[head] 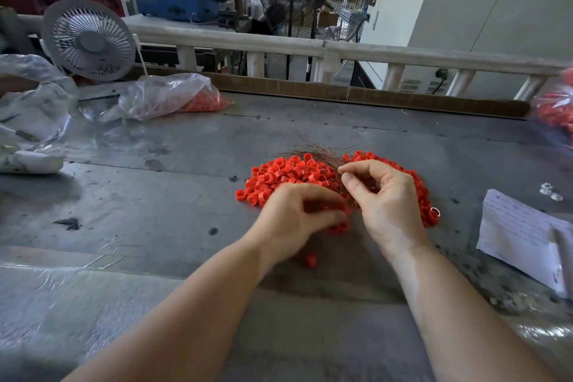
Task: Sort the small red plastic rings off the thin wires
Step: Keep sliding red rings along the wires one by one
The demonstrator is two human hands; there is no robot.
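The rings point(288, 174) lie in a loose red heap at the centre of the frame, spread on the bench point(161, 195) to either side of a thin bundle of wires point(322, 153) that fans out toward the upper edge of the heap. Most rings look free of the wires already, so the sorting seems well along, though how many are threaded cannot be told at this size. One ring point(310, 259) lies apart, lower centre, just below the left hand.

The right hand point(384, 195) pinches what looks like a wire between thumb and forefinger, its other fingers curled. The left hand point(297, 211) rests on the near edge of the heap, fingers curled over a few rings; whether it grips them cannot be told.

A bag point(173, 96) holding more rings lies upper left, beside a fan point(88, 39). A sheet of paper point(521, 232) sits at the right edge.
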